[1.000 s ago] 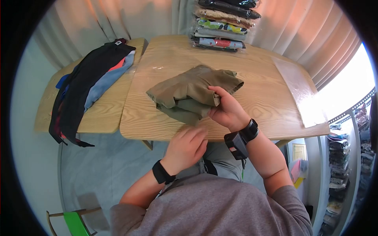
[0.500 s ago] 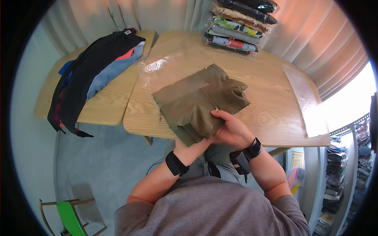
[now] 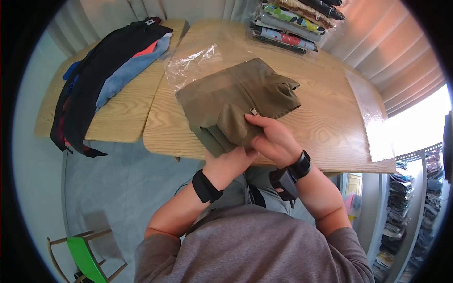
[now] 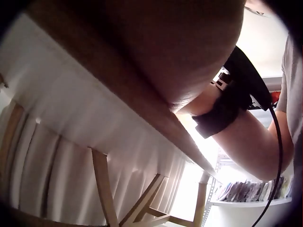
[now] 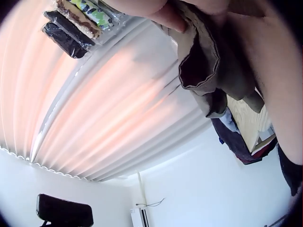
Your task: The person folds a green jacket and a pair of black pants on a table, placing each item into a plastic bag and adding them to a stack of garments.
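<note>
Pale pleated curtains hang behind a light wooden worktop (image 3: pixel 325 118), seen from above by a head camera. On the near edge lies a folded olive-green garment (image 3: pixel 236 101), partly resting on a clear plastic bag (image 3: pixel 191 66) that lies flat and wrinkled toward the far left. The right hand (image 3: pixel 273 139) rests on the near right corner of the garment, fingers curled over the folded edge and gripping it. The left hand (image 3: pixel 231 162) sits just below, at the worktop's near edge, tucked under the fabric; its fingers are hidden, so whether they grip cannot be told.

The fold seems to be getting gathered and lifted at the near edge, probably for bagging. A likely next move calls for keeping the fold tight and opening the bag's mouth.

At the far edge stands a stack of packed garments (image 3: pixel 295 23), each already in its own clear bag. Another clear sheet (image 3: pixel 370 118) lies at the right. On the left, a second table (image 3: pixel 120 115) carries a pile of loose clothes (image 3: pixel 104 70) in black, blue and red.
</note>
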{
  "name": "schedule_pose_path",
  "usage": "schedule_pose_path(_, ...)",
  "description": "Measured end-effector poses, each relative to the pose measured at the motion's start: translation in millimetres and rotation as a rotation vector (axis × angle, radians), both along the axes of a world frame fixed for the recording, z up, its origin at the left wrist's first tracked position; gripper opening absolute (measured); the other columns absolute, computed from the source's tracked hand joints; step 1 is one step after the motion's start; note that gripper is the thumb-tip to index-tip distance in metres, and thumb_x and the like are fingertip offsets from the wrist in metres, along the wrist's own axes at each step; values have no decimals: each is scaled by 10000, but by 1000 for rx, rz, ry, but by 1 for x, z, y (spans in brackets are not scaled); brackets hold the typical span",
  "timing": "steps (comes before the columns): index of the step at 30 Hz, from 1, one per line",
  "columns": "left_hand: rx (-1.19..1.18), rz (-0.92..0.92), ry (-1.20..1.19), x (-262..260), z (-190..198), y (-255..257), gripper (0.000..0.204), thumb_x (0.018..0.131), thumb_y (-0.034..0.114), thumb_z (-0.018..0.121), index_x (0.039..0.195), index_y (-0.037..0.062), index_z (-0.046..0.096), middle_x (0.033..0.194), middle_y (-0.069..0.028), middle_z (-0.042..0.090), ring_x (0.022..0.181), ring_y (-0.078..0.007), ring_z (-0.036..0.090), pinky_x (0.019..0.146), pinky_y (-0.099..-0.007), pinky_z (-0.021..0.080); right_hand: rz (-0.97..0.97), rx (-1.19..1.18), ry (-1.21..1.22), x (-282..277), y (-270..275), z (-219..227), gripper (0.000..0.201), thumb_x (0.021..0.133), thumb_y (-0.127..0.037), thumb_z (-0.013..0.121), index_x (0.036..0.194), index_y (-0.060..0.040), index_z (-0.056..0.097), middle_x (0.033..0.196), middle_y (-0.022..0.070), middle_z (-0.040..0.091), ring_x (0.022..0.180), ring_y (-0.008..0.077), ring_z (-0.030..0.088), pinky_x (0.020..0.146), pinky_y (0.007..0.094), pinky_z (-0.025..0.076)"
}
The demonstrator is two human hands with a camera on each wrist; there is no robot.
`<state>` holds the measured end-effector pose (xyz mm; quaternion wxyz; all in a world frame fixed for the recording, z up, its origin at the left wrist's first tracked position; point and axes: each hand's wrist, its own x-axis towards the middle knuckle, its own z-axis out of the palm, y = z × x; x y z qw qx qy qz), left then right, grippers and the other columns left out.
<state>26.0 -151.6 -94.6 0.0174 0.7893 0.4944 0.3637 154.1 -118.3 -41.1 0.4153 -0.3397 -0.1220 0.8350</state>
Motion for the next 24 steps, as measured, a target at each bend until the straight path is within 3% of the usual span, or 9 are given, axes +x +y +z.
schedule_pose_path(2,-780,-6,82,0,22,-4,445,837,446,566,1107,92,577,1017,-149,644,893,-361,627,749,-461,506,32,-44,0,-4,8,-4,258,927,-128,522,1120,43,529,1080,179,610,1020,273,593,939,367,466)
schedule_pose_path(7,-694,48,73,0,26,-9,473,841,523,523,989,80,591,882,-162,667,799,-368,646,671,-487,512,160,-217,109,-11,20,4,235,927,-168,532,1056,25,567,1011,176,638,961,280,616,908,352,476)
schedule_pose_path(10,-538,53,82,1,18,-12,459,842,519,528,936,75,598,833,-153,667,775,-349,652,647,-463,513,84,-86,38,-8,18,5,226,935,-152,513,1058,30,564,1027,176,636,974,277,615,909,365,475)
schedule_pose_path(12,-453,33,89,4,10,-19,447,841,507,538,918,71,603,806,-150,664,752,-343,652,632,-450,513,-33,-54,-149,0,10,4,236,942,-124,492,1100,42,547,1056,188,624,1030,272,596,943,365,458)
schedule_pose_path(14,-169,56,74,12,3,-29,449,786,427,636,1076,85,607,986,-128,637,868,-318,624,706,-440,499,-1,-63,2,13,3,-11,271,939,-88,488,1169,55,503,1134,189,590,1096,266,562,986,377,435)
schedule_pose_path(15,-237,14,97,15,2,-34,460,777,388,652,1118,85,592,1077,-122,608,966,-308,598,760,-427,485,-20,-37,14,15,-5,-9,291,939,-84,486,1194,57,483,1171,188,568,1112,269,551,1001,390,424)
schedule_pose_path(18,-80,-74,41,13,3,-43,424,806,406,623,1051,60,621,941,-123,649,864,-307,624,734,-430,479,-86,52,-30,19,-22,-15,332,942,-72,475,1243,61,437,1241,187,522,1144,279,525,1021,429,409)
schedule_pose_path(19,-211,-135,61,11,0,-44,437,787,371,653,1077,49,602,1049,-132,616,959,-300,596,783,-414,465,-68,63,-59,20,-25,-10,324,942,-72,475,1237,60,443,1233,185,528,1137,276,530,1019,421,411)
schedule_pose_path(24,-140,-118,107,12,2,-42,456,768,337,671,1102,41,578,1075,-124,597,986,-304,579,802,-417,460,44,-43,17,32,-3,-20,308,938,-63,483,1222,52,457,1219,159,544,1115,258,544,1007,391,424)
